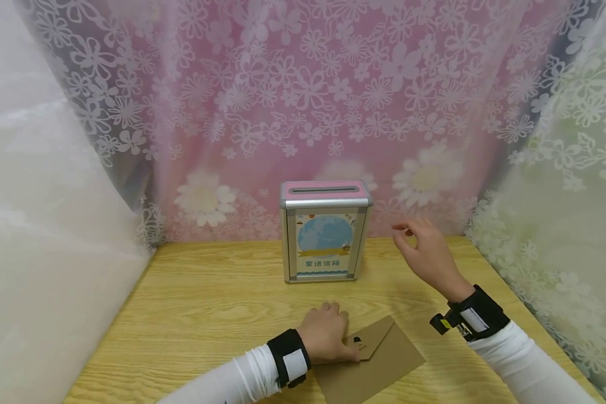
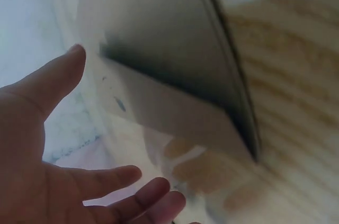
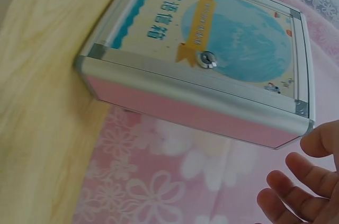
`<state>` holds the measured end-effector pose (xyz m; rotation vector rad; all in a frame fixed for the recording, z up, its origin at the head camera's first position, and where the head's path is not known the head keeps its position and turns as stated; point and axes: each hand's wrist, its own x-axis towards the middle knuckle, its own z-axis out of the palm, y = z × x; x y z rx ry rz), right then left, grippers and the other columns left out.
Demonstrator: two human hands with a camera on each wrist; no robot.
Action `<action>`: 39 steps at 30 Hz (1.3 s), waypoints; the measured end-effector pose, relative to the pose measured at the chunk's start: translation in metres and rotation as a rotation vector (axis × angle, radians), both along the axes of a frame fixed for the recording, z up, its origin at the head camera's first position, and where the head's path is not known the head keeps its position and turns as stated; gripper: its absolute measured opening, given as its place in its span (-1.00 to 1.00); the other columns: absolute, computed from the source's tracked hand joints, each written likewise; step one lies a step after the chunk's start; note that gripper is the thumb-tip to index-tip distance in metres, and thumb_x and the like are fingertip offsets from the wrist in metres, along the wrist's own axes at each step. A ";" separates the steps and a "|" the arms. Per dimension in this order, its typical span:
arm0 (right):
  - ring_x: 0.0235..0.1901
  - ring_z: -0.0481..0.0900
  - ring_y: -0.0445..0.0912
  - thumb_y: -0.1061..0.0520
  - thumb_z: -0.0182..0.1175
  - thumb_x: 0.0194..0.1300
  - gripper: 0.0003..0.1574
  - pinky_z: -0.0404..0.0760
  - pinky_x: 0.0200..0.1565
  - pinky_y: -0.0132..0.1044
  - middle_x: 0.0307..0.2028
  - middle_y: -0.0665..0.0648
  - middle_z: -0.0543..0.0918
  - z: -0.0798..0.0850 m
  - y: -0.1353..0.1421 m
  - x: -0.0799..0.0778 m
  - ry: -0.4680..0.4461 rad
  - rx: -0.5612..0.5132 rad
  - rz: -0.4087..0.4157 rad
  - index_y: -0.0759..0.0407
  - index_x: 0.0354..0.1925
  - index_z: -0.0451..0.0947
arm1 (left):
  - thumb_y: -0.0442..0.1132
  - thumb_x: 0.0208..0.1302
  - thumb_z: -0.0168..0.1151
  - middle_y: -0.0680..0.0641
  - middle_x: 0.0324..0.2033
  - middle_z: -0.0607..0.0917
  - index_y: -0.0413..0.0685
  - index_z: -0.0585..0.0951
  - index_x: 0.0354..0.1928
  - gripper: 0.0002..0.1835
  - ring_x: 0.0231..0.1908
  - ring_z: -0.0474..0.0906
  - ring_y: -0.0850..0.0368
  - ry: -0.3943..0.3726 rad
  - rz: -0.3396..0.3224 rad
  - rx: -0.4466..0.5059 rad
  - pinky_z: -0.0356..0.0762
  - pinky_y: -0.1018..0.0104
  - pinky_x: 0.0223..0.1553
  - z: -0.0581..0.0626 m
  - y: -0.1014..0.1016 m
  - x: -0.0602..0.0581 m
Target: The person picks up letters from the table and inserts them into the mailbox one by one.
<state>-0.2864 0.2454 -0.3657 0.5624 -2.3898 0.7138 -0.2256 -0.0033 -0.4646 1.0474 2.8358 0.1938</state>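
Observation:
A brown kraft paper envelope [image 1: 386, 366] lies slanted on the wooden table, its pointed flap toward the left and a small dark mark on the flap. Over the flap end is my left hand [image 1: 324, 335], palm down, with the thumb across the flap's edge. The left wrist view shows this hand's thumb and fingers spread apart beside the envelope [image 2: 153, 28]. To the right of a pink and silver mailbox [image 1: 326, 193], my right hand [image 1: 429, 252] is raised, fingers loosely bent around nothing. In the right wrist view its fingertips appear near the mailbox's top corner.
The mailbox stands upright near the table's back edge, with a slot in its top, a keyed lock [image 3: 207, 60] and a globe picture on the front. A pink floral curtain [image 1: 303, 112] hangs behind it. Pale sheets [image 1: 45, 196] flank the table.

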 end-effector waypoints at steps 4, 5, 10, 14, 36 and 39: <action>-0.19 0.44 0.02 0.07 0.10 0.38 -0.73 0.47 -0.26 0.04 -0.10 0.17 0.59 -0.010 0.004 0.005 -0.021 0.000 -0.004 0.15 -0.04 0.56 | 0.51 -0.16 0.24 -0.02 -0.20 0.54 0.05 0.60 -0.14 -0.26 -0.21 0.43 0.10 0.010 0.011 -0.024 0.51 0.12 -0.35 -0.007 0.003 0.002; -0.19 0.44 0.01 0.07 0.10 0.38 -0.74 0.47 -0.25 0.03 -0.10 0.17 0.58 -0.013 0.005 0.006 -0.028 0.002 -0.005 0.14 -0.04 0.56 | 0.51 -0.17 0.24 -0.02 -0.20 0.53 0.05 0.60 -0.14 -0.25 -0.21 0.42 0.10 0.024 0.013 -0.034 0.51 0.13 -0.35 -0.008 0.003 0.002; -0.22 0.43 -0.02 0.11 0.11 0.36 -0.76 0.48 -0.26 0.03 -0.12 0.16 0.58 -0.025 0.008 0.013 -0.049 0.001 -0.003 0.13 -0.05 0.56 | 0.53 -0.23 0.26 -0.03 -0.19 0.51 0.02 0.60 -0.14 -0.20 -0.19 0.41 0.09 0.079 0.021 -0.074 0.48 0.17 -0.37 -0.013 0.006 0.006; -0.22 0.43 -0.02 0.13 0.12 0.35 -0.75 0.47 -0.24 0.04 -0.12 0.17 0.59 -0.032 0.008 0.017 -0.060 -0.001 0.001 0.15 -0.04 0.56 | 0.51 -0.23 0.29 -0.02 -0.23 0.52 0.03 0.60 -0.16 -0.23 -0.21 0.40 0.11 0.088 0.025 -0.080 0.46 0.19 -0.37 -0.015 0.009 0.008; -0.23 0.43 -0.02 0.12 0.13 0.34 -0.82 0.47 -0.26 0.01 -0.14 0.12 0.61 -0.063 0.010 0.027 -0.138 0.017 -0.025 0.08 -0.11 0.58 | 0.32 -0.31 0.49 0.11 -0.49 0.48 0.06 0.59 -0.29 -0.38 -0.51 0.36 0.23 -0.115 0.079 0.044 0.38 0.29 -0.54 -0.020 0.012 -0.001; -0.23 0.44 -0.01 0.11 0.15 0.34 -0.85 0.47 -0.27 0.01 -0.14 0.12 0.61 -0.066 0.010 0.027 -0.158 0.029 -0.020 0.06 -0.15 0.60 | 0.29 -0.30 0.51 0.10 -0.48 0.47 0.07 0.61 -0.28 -0.41 -0.52 0.35 0.23 -0.157 0.072 0.068 0.37 0.30 -0.58 -0.017 0.011 -0.003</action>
